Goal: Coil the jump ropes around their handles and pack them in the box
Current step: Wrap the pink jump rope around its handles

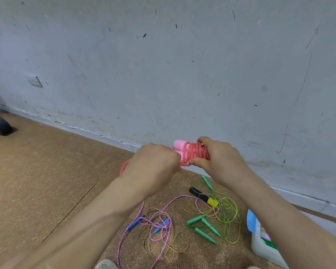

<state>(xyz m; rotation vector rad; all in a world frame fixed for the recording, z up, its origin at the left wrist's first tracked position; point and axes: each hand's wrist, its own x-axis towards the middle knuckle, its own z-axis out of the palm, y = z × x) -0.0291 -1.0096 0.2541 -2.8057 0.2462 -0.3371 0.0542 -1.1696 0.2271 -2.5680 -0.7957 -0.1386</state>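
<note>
We grip the coiled pink jump rope in our right hand | left hand pinches its loose end | box at 4 o'clock

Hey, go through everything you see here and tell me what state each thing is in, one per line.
Pink rope: mostly coiled around its pink handles, held up.
Right hand: gripping the coil.
Left hand: closed on the loose rope end.
Purple rope: uncoiled, tangled on the floor.
Green rope: uncoiled, loose on the floor.
Box: open, partly filled.
</note>
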